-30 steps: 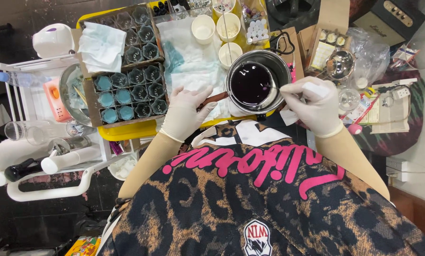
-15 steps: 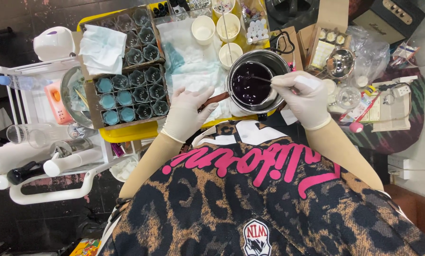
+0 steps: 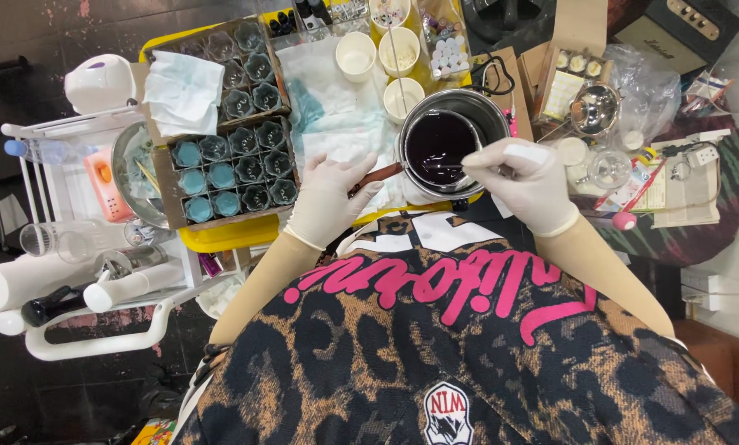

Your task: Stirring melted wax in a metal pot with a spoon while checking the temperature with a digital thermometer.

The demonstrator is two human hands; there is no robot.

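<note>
Dark, paint-flecked floor below, yellow table crowded edge to edge, seen from the head camera looking straight down. Centre stage: metal pot holding a smaller pan of dark purple liquid. Left hand, gloved, closed around the brown handle and bracing the pan. Right hand, gloved too, fingers pressed together on a thin stirring stick dipping into the liquid. Best done slow: keep the handle firmly braced, tip under the surface, circles well inside the rim, no splashing over the edge. Just left, a cardboard tray of flower-shaped moulds, some filled pale blue, others looking unfilled. Beyond it a second tray under a crumpled white tissue. White paper cups and blue-stained paper towels close behind the pot, tight quarters for any lifting. To the right, a small metal bowl, plastic bags and papers. Far left, a white trolley with a paper roll. Cups nearest the rim: likeliest to get knocked.
</note>
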